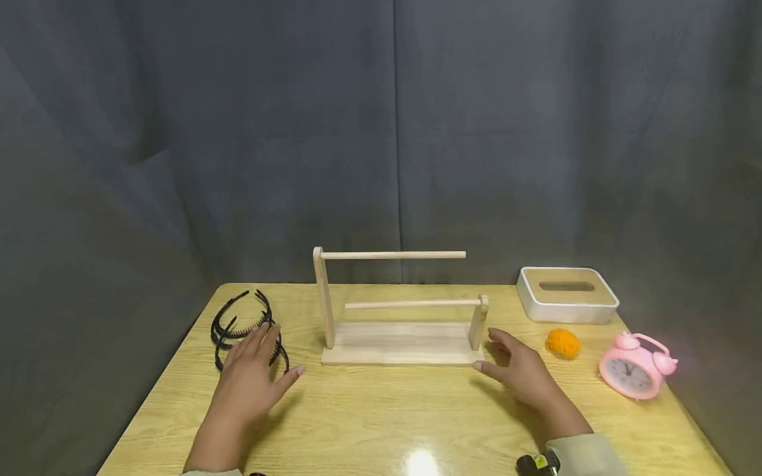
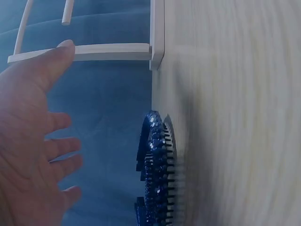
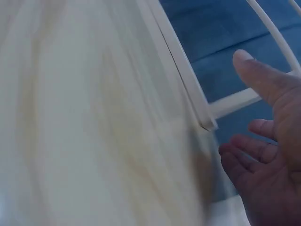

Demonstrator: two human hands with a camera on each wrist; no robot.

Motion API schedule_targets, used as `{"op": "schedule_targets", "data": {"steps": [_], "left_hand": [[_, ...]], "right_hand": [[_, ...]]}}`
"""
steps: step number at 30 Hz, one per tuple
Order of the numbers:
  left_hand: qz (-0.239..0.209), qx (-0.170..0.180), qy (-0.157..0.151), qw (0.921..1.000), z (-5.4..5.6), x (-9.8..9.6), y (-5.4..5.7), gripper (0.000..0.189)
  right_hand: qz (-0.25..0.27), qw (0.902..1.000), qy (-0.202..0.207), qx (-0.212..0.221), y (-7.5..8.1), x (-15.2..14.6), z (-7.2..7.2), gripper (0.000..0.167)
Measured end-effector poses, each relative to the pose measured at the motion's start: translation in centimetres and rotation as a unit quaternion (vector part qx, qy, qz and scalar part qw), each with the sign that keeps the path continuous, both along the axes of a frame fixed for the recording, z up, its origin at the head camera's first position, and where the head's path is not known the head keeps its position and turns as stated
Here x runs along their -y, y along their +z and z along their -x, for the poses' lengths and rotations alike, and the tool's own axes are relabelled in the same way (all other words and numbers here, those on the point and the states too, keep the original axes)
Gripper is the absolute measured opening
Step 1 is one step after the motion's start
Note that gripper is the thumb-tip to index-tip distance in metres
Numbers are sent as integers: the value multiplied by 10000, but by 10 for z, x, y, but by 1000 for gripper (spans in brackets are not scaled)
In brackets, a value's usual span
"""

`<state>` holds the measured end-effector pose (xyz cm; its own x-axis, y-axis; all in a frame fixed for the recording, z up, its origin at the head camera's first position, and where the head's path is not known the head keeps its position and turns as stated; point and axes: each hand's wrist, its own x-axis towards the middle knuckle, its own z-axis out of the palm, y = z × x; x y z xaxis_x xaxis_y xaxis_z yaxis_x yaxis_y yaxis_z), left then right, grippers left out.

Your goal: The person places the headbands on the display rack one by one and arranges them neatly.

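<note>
My left hand (image 1: 247, 380) hovers over the near side of several dark toothed headbands (image 1: 221, 328), fingers spread and holding nothing. In the left wrist view the headbands (image 2: 157, 174) lie on the table, apart from the palm. A pale wooden rack (image 1: 405, 344) stands mid-table, with a high rod (image 1: 393, 255) from its left post and a lower rod (image 1: 411, 304) from its right post. Both rods are bare. Beside the rack's right end is my right hand (image 1: 524, 373), thumb and fingers apart with nothing between them; the right wrist view shows it near the base's corner (image 3: 207, 125).
At the back right sits a white tissue box with a wooden top (image 1: 568, 311). In front of it lies an orange ball of yarn (image 1: 562, 343), and a pink alarm clock (image 1: 631, 373) stands near the table's right edge. A grey curtain (image 1: 297, 145) hangs behind the table (image 1: 369, 423).
</note>
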<state>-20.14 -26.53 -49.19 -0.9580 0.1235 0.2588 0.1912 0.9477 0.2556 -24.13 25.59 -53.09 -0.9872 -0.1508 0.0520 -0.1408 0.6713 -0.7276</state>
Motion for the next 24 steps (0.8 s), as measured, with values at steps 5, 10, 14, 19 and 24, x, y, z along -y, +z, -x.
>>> {"op": "schedule_targets", "data": {"steps": [5, 10, 14, 19, 24], "left_hand": [[-44, -41, -36, 10000, -8, 6, -1, 98], [-336, 304, 42, 9990, -14, 13, -2, 95], [-542, 610, 204, 9965, -18, 20, -5, 90], [-635, 894, 342, 9934, -24, 27, -10, 82], [-764, 1161, 332, 9897, -29, 33, -11, 69]], "right_hand": [[532, 9981, -28, 295, -12, 8, 8, 83], [524, 9981, -234, 202, -15, 9, 12, 76], [383, 9986, -339, 163, -16, 9, 14, 75], [328, 9982, -428, 266, -19, 10, 12, 73], [243, 9986, -474, -34, -21, 13, 16, 63]]}}
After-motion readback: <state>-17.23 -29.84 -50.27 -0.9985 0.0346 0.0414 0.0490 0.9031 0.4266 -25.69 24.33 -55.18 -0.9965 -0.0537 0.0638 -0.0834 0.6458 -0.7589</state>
